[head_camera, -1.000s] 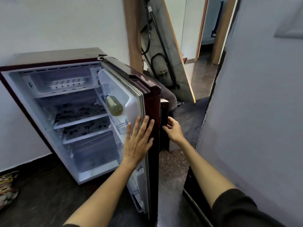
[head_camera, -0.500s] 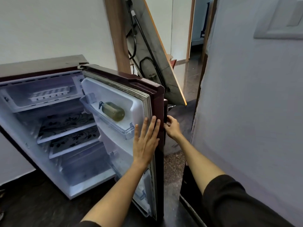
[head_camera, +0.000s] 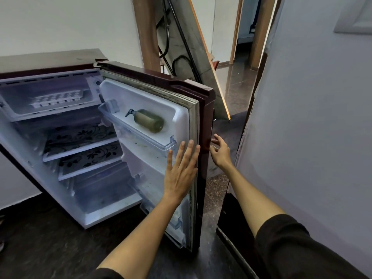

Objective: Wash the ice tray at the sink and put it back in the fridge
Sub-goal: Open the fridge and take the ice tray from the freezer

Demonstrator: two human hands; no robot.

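Note:
A white ice tray (head_camera: 58, 98) lies in the freezer compartment at the top of a small maroon fridge (head_camera: 48, 59) whose door (head_camera: 205, 109) stands open. My left hand (head_camera: 181, 170) rests flat, fingers spread, on the inner face of the door near its edge. Just beyond the door's outer edge is my right hand (head_camera: 221, 152), fingers loosely apart and holding nothing. Neither hand touches the ice tray.
A greenish pump bottle (head_camera: 149, 120) lies in the door's upper rack. Two patterned shelves (head_camera: 80, 137) sit inside the fridge. A grey wall (head_camera: 312, 137) stands close on the right. A board (head_camera: 201, 57) leans behind the door. The floor is dark stone.
The fridge door has swung wider open, toward me. My right hand has come off the door's outer edge and its fingers have spread. My left hand stays flat on the inner side.

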